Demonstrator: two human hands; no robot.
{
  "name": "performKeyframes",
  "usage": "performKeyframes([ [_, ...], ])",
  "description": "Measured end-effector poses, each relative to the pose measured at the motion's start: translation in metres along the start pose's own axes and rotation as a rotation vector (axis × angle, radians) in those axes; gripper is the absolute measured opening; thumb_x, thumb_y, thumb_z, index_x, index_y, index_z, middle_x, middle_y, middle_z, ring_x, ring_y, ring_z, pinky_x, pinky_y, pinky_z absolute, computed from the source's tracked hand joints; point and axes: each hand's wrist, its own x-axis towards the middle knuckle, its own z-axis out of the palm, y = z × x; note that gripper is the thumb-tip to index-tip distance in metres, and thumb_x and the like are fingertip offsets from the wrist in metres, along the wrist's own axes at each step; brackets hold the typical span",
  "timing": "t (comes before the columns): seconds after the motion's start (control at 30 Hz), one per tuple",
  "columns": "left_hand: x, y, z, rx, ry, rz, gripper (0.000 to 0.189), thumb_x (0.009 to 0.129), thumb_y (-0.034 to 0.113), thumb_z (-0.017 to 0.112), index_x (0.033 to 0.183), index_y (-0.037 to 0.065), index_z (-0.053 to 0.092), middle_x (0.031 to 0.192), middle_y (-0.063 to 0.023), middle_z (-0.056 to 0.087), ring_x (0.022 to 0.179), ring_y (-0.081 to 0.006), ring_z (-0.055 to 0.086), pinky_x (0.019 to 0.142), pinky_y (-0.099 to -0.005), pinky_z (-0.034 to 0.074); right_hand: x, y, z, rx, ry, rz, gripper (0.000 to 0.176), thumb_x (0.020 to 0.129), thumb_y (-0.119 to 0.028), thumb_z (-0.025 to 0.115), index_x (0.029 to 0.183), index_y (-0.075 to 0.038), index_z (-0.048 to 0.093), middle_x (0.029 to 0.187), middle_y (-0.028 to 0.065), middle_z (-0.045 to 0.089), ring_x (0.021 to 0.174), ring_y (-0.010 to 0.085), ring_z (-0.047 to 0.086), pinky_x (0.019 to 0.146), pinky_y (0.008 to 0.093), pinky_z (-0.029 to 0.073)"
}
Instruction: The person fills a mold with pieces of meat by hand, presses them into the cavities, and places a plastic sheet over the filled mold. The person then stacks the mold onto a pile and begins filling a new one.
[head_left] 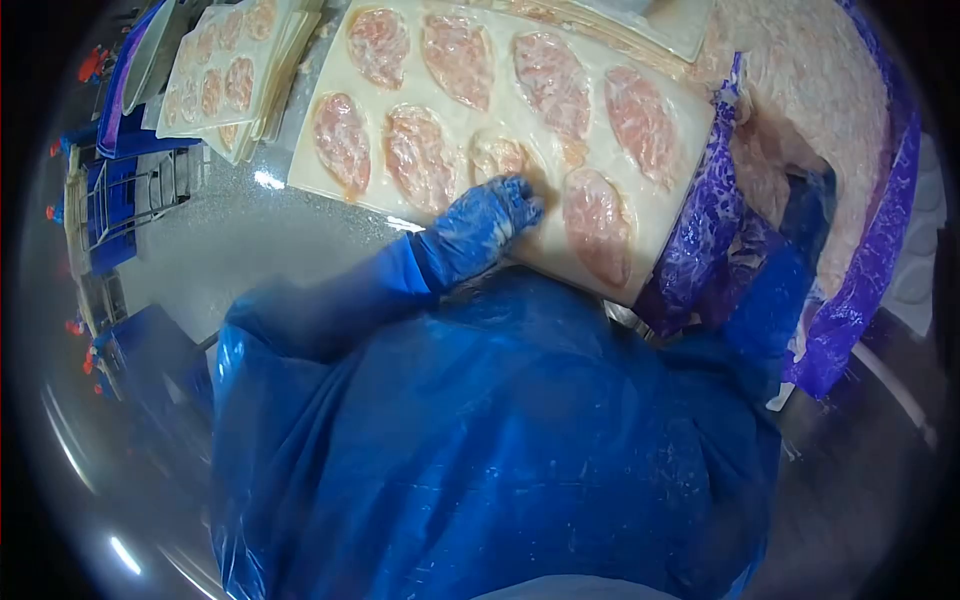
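A cream-coloured tray (390, 87) with several oval hollows lies in front of me, and flat pieces of pale pink meat (418, 155) fill them. My left hand (487, 222), in a wet blue glove, presses with curled fingers at the lower middle hollow, where a piece of meat (505, 157) shows just beyond the fingertips. What the fingers grip is hidden. To the right, my right hand (808, 195) reaches into a heap of pale meat (800, 80) held in purple plastic sheeting (700, 225). Its fingers are mostly hidden by the meat.
At the upper left stands a stack of similar filled trays (225, 70) on the shiny metal table (250, 215). More trays (665, 20) lie beyond the front tray. A metal rack (135, 195) and blue containers are at the far left. Purple sheeting hangs over the right edge.
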Motion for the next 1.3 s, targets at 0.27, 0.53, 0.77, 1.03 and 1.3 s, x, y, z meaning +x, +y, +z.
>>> performKeyframes([
  [0.27, 0.081, 0.061, -0.178, 0.079, 0.288, 0.066, 0.020, 0.094, 0.005, 0.063, 0.115, 0.006, 0.065, 0.110, -0.0049, 0.067, 0.103, -0.0132, 0.062, 0.093, -0.0295, 0.051, -0.008, -0.023, 0.004, 0.095, -0.124, 0.006, 0.039, 0.100, -0.019, 0.054, 0.133, 0.002, 0.053, 0.111, 0.0095, 0.065, 0.100, 0.0168, 0.062, 0.086, 0.0290, 0.050],
  [0.53, 0.150, 0.050, -0.177, 0.292, 0.523, 0.426, 0.037, 0.096, 0.027, 0.065, 0.127, 0.007, 0.062, 0.114, -0.0054, 0.066, 0.107, -0.0152, 0.060, 0.095, -0.0305, 0.048, -0.029, -0.073, 0.108, 0.389, -0.478, 0.131, 0.034, 0.101, -0.016, 0.052, 0.129, 0.002, 0.054, 0.107, 0.0107, 0.066, 0.098, 0.0166, 0.063, 0.084, 0.0294, 0.052],
  [0.77, 0.204, 0.103, 0.011, -0.471, -0.072, 0.209, 0.052, 0.090, 0.019, 0.075, 0.132, -0.003, 0.056, 0.117, -0.0112, 0.069, 0.109, -0.0160, 0.063, 0.096, -0.0281, 0.050, -0.026, -0.119, 0.123, 0.235, -0.177, -0.049, 0.028, 0.102, -0.015, 0.050, 0.123, 0.002, 0.056, 0.104, 0.0118, 0.066, 0.095, 0.0188, 0.064, 0.085, 0.0324, 0.053],
  [1.03, 0.234, 0.110, 0.068, -0.806, -0.217, 0.170, 0.036, 0.098, 0.019, 0.064, 0.128, -0.001, 0.060, 0.114, -0.0056, 0.067, 0.102, -0.0115, 0.061, 0.091, -0.0263, 0.050, -0.037, -0.107, 0.087, 0.731, 0.269, 0.182, 0.026, 0.106, -0.015, 0.043, 0.121, 0.001, 0.057, 0.114, 0.0104, 0.061, 0.096, 0.0199, 0.060, 0.095, 0.0326, 0.049],
  [1.3, 0.260, 0.105, 0.086, -0.377, 0.084, 0.292, 0.019, 0.097, 0.021, 0.064, 0.101, 0.004, 0.071, 0.098, -0.0109, 0.071, 0.091, -0.0200, 0.067, 0.084, -0.0318, 0.052, -0.006, -0.067, 0.084, 0.677, 0.010, 0.052, 0.027, 0.105, -0.017, 0.046, 0.122, 0.001, 0.057, 0.113, 0.0116, 0.062, 0.099, 0.0193, 0.061, 0.092, 0.0313, 0.050],
])
